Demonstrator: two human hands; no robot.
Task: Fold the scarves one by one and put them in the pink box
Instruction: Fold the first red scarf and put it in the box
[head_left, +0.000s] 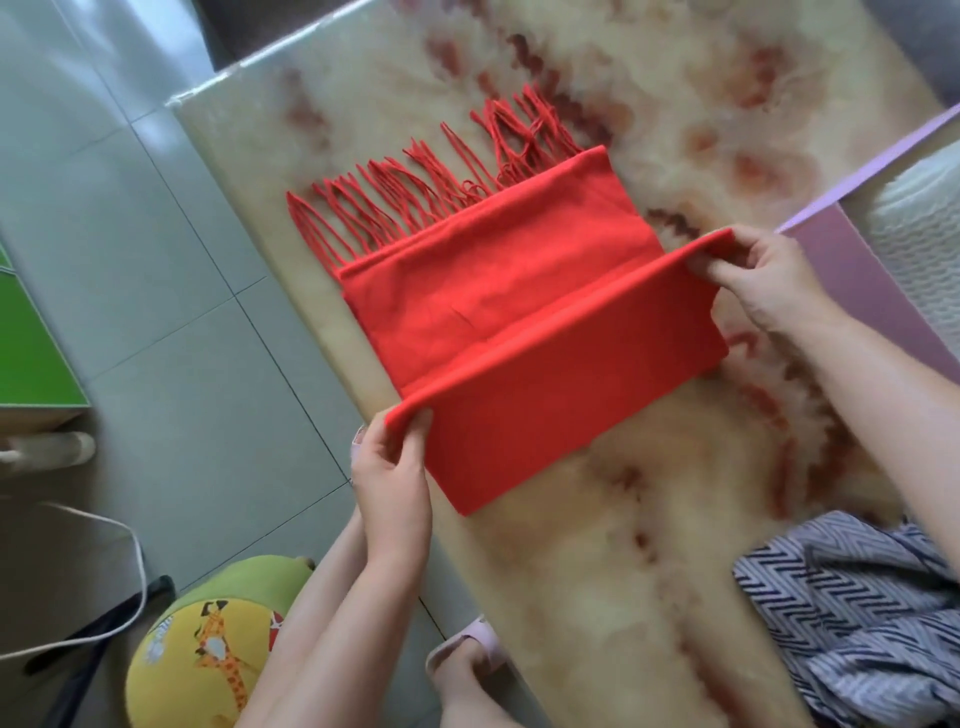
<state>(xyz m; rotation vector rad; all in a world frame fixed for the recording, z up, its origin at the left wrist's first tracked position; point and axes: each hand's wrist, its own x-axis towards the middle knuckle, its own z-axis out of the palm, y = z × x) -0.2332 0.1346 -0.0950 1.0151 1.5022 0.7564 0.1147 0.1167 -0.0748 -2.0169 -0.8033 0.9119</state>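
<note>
I note: L grip (395, 467) & R grip (763, 286) each pinch a raised fold corner of red scarf (493, 291) on worktop (597, 571); fringe end lies flat.

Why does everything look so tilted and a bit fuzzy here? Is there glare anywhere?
Head view: the wide-angle lens slants and bows the table edge and the floor tiles. Head view: the light is soft and even, and the raised near flap of the red scarf looks darker than its flat part. Head view: a pale sheen lies on the tiles at top left, and the whole frame is slightly soft.
</note>
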